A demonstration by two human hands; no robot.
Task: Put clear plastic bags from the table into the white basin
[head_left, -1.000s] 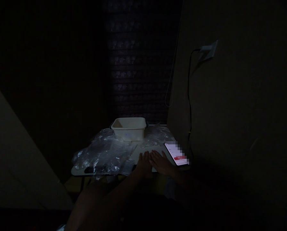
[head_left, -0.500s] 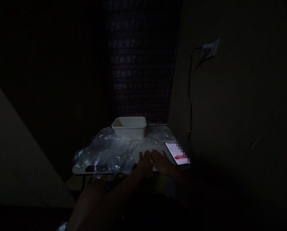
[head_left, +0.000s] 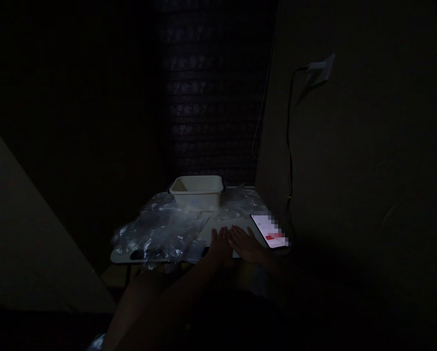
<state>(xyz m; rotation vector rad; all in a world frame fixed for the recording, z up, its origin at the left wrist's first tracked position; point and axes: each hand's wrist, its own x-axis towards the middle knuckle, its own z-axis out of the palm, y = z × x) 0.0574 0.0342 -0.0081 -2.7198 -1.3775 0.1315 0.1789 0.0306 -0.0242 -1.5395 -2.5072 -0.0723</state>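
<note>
My left hand (head_left: 221, 245) lies flat at the front edge of a small pale table (head_left: 218, 224), fingers stretched forward and thumb apart. Beside it my right hand (head_left: 246, 245) also rests flat, its fingertips meeting or nearly meeting those of the left. Neither holds anything. Just right of my right hand lies a phone (head_left: 268, 230) with its screen lit, partly pixelated. Crumpled clear plastic bags (head_left: 160, 231) spread over the table to the left of my left hand. The room is very dark, so fine detail of the hands is lost.
A white rectangular tub (head_left: 197, 200) with dark side handles stands at the back of the table. More clear plastic (head_left: 236, 204) lies right of it. A black cable (head_left: 289, 141) hangs from a wall outlet (head_left: 321, 70) at right. Behind is a dark window blind (head_left: 211, 107).
The whole view has shifted very slightly. Both hands stay flat in the same place, and the objects on the table have not moved.
</note>
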